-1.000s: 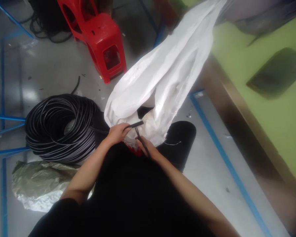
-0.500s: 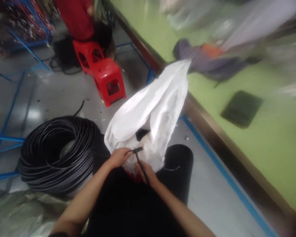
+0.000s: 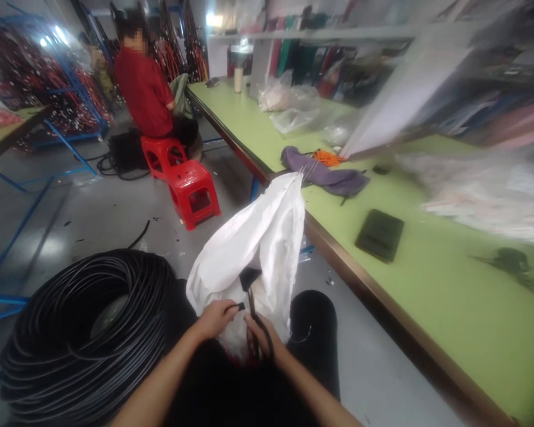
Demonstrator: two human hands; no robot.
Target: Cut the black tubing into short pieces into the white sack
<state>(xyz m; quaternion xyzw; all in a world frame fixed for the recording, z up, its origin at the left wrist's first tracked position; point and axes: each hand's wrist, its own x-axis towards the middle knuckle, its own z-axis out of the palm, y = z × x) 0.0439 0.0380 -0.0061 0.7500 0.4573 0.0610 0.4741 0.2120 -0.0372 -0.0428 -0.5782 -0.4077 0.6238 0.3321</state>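
My left hand (image 3: 216, 319) pinches a short black strip (image 3: 240, 306), likely a piece of cable, whose end pokes out past the fingertips. In my right hand (image 3: 263, 333) is a pair of scissors (image 3: 251, 303), the fingers closed round the dark handles and the blades pointing away from me. The blades are just right of the strip's end, apart from it. Both hands are over the near part of a white woven sack (image 3: 235, 243), which stands gaping in front of me. Something dark shows inside the sack's opening.
A large coil of black cable (image 3: 146, 308) lies at left. Red stools (image 3: 194, 193) stand ahead, with a person in red (image 3: 140, 89) seated there. At right runs a green-topped table (image 3: 427, 296) with a dark flat pad (image 3: 380, 235) and purple cloth (image 3: 329, 176).
The view has tilted up, bringing in the seated person and shelves. The scissor blades, which crossed the black strip, have come away from it. Less of the strip sticks out from my left hand.
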